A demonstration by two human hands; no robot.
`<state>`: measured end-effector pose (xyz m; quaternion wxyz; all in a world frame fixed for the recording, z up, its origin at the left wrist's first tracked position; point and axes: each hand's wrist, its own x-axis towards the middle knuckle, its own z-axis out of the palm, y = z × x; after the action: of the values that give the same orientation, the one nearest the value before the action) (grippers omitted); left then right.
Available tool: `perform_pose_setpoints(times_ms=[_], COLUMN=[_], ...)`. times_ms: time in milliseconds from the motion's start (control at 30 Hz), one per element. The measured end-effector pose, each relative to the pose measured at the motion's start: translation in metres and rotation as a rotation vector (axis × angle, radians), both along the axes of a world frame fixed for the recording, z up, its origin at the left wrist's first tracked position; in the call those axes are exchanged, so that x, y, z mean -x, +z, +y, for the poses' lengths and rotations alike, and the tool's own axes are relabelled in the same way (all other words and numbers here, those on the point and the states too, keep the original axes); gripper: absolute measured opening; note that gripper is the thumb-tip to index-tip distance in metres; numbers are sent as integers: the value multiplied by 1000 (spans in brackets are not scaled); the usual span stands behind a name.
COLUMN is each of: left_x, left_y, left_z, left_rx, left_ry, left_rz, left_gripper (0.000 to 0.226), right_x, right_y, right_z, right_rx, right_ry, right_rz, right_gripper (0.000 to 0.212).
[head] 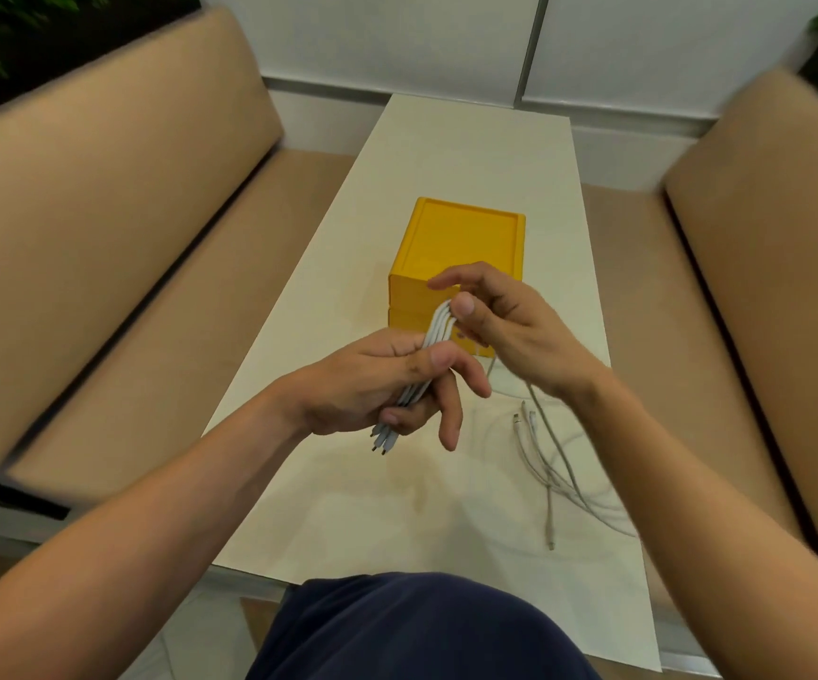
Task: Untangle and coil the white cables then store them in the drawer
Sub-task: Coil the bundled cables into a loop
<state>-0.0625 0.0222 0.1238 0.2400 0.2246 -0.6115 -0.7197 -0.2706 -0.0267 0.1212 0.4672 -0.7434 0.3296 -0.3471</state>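
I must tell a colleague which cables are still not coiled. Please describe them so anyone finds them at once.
On the white table between the tan sofas, look right of the yellow drawer box, nearer the person. There a loose tangle of white cables lies spread on the tabletop, unlike the folded bundle gripped in the left hand.

Folded cable (pixel 435 331): white, doubled into several parallel strands, tilted, gripped in the left hand (pixel 372 390) and pinched at its upper bend by the right hand (pixel 505 326); its plugs (pixel 381 441) point downward. Loose cables (pixel 551 466): white, tangled, lying flat at right. Drawer box (pixel 465 238): yellow, upright, just behind.
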Motion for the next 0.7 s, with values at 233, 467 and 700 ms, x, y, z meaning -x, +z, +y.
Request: perform_pose_setpoints(times_ms=[233,467,700], left_x=[0,2,-4], left_y=[5,14,13], left_z=[7,7,7], left_rx=[53,102,101], left_ry=[-120,-252,-225], left_rz=[63,-174,-164], left_gripper=[42,41,42], right_x=[24,46,39], right_y=[-14,17,25], right_z=[16,-5,-13], right_rx=[-312,-474,-243], right_ry=[270,409,291], right_rz=[-161,-26,-54], right_gripper=[36,22,28])
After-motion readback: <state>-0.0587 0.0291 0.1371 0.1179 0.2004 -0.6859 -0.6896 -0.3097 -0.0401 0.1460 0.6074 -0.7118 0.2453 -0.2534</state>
